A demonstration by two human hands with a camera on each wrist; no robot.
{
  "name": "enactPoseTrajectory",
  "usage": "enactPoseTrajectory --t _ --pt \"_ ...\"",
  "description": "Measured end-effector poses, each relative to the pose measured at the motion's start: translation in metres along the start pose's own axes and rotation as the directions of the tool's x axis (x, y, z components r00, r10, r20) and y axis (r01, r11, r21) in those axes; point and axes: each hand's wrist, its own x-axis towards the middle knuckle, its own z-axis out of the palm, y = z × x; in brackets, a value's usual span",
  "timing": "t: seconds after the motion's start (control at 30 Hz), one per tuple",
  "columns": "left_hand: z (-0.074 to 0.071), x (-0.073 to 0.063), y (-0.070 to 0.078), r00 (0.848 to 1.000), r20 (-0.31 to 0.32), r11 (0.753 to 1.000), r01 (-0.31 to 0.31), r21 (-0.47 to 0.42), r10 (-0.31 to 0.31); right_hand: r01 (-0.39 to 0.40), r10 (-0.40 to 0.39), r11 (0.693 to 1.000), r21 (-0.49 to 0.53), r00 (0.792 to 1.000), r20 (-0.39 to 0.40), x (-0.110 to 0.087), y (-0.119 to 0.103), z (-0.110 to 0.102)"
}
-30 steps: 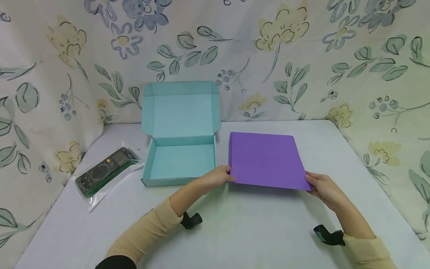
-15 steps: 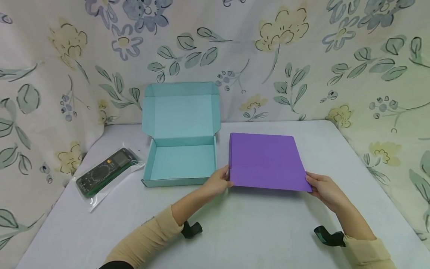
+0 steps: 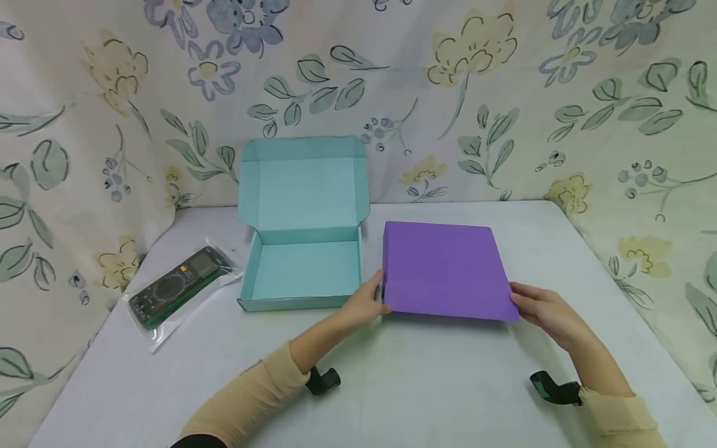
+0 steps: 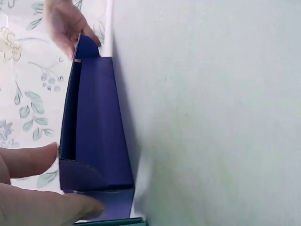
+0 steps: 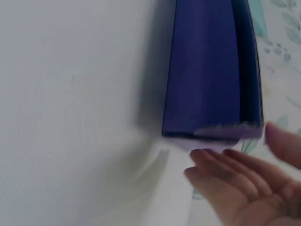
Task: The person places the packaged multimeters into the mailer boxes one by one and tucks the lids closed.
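A purple cardboard box lies on the table with its lid down. In both wrist views a dark gap runs along its near side, under the lid edge, with rounded tabs at the ends. My left hand is at the box's near left corner, its fairly straight fingers touching or very close to the side. At the near right corner, my right hand has its fingers extended; the right wrist view shows the fingertips just off the box's end. The far fingers of the left hand are partly hidden.
Left of the purple box stands an open turquoise box, its lid upright. Farther left lies a multimeter in a clear plastic bag. A floral curtain hangs behind the white table.
My right hand has loosened from the corner and shifted slightly right. The left hand's fingers have slid outward along the left side. The purple box has barely moved, its near edge slightly lower.
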Motion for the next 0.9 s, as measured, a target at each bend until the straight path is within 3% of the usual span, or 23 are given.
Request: enactPoseTrajectory --t 0.1,0.2,0.37,0.53,0.7,0.8,0.9 --pt "0.003 0.006 0.001 1.000 -0.017 0.981 0.008 -0.195 -0.012 0.060 -0.062 0.995 0.082 0.998 0.030 0.004 0.004 -0.007" --pt "0.005 0.011 0.003 0.999 -0.034 0.933 0.008 -0.359 -0.021 0.118 -0.137 0.973 0.198 0.987 0.084 0.012 0.009 -0.011" --pt "0.008 0.018 0.005 0.999 -0.039 0.895 0.005 -0.447 -0.025 0.158 -0.229 0.918 0.363 0.960 0.161 0.023 0.020 -0.014" --pt "0.012 0.023 0.002 0.997 -0.061 0.915 0.019 -0.404 -0.047 0.176 -0.264 0.899 0.401 0.948 0.176 0.030 0.028 -0.016" --pt "0.023 0.023 -0.005 0.988 -0.158 0.975 -0.034 -0.217 0.000 0.137 -0.202 0.922 0.363 0.968 0.146 0.034 0.029 -0.016" --pt "0.028 0.023 -0.006 0.975 -0.219 0.992 -0.046 -0.119 0.019 0.107 -0.157 0.940 0.324 0.979 0.132 0.036 0.028 -0.017" --pt "0.030 0.022 -0.005 0.965 -0.261 0.996 -0.045 -0.078 0.023 0.080 -0.121 0.951 0.297 0.985 0.122 0.037 0.028 -0.019"
